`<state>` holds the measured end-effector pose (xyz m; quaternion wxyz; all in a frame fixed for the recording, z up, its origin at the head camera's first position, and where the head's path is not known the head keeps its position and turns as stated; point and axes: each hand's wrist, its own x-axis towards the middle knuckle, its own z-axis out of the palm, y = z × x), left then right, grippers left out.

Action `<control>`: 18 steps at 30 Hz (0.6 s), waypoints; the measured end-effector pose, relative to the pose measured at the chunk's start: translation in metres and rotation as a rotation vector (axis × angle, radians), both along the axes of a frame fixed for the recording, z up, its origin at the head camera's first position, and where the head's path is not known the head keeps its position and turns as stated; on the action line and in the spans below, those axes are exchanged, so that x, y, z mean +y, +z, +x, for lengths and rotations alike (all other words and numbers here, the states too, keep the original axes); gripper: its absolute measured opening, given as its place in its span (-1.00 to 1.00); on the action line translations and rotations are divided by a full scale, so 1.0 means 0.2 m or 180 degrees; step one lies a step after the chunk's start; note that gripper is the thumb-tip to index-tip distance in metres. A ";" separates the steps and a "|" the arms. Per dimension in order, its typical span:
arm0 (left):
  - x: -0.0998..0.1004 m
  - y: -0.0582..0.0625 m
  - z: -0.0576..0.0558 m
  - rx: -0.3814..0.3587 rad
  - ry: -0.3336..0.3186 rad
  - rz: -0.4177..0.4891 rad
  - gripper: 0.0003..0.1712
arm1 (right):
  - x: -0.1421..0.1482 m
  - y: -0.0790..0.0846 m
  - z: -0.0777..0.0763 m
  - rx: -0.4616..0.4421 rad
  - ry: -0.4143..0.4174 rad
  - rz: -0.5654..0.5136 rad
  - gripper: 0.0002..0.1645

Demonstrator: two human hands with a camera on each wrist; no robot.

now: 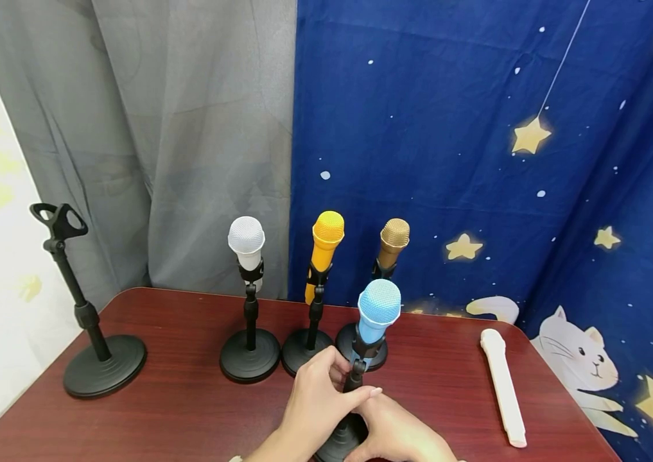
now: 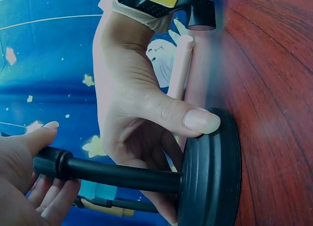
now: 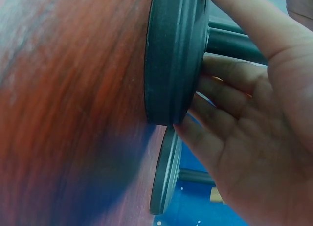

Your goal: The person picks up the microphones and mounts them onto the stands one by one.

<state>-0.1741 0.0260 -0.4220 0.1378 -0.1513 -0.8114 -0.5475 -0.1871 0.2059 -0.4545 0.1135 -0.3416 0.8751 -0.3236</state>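
A light blue microphone sits tilted in the clip of a black stand at the table's front. My left hand grips the stand's pole; the left wrist view shows its thumb and fingers around the collar. Lower down, my right hand holds the round base, its thumb on the rim. In the right wrist view, the right fingers reach around the base's far edge. The base stands on the wooden table.
Behind stand a white microphone, a yellow microphone and a gold microphone, each in a black stand. At left is a stand with a bare clip. A loose white microphone lies at right. Curtains hang behind the table.
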 end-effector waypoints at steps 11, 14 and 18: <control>-0.02 0.01 -0.01 0.0104 -0.0127 0.0013 -0.63 | 0.00 0.01 -0.01 -0.0010 -0.0057 0.0104 -0.11; -0.05 0.01 -0.03 0.0133 -0.0355 0.0020 -0.66 | 0.00 0.02 0.00 -0.0041 -0.0184 0.0257 -0.15; -0.08 0.01 -0.07 -0.0088 -0.0690 0.0065 -0.69 | 0.00 0.03 0.00 -0.0086 -0.0271 0.0346 -0.15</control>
